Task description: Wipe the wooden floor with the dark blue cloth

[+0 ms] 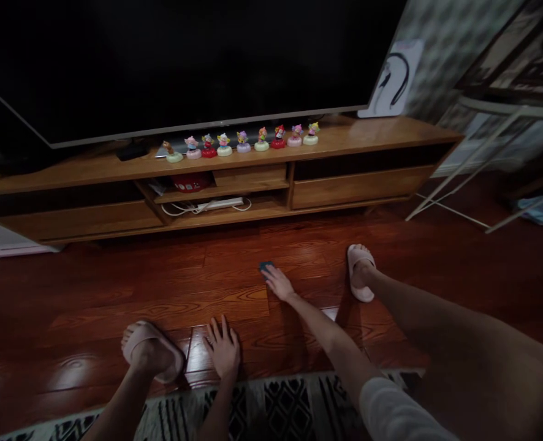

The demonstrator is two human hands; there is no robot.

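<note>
My right hand (278,283) reaches forward over the wooden floor (161,275). Its fingers press on a small dark teal pad (266,267), flat against the boards; whether it is a cloth or a sponge I cannot make out, and part of it is hidden under the fingers. Nearer to me, my left hand (224,352) rests palm down on the floor with its fingers spread and nothing in it. Behind it lies a black-and-white patterned rug (287,407).
A wooden TV cabinet (368,187) runs across the back, with a large television (207,61) and a row of small figurines (243,144) on top. A power strip (220,203) sits on its lower shelf. Slippered feet (154,352) flank the hands. A white-legged stand (455,159) is at right.
</note>
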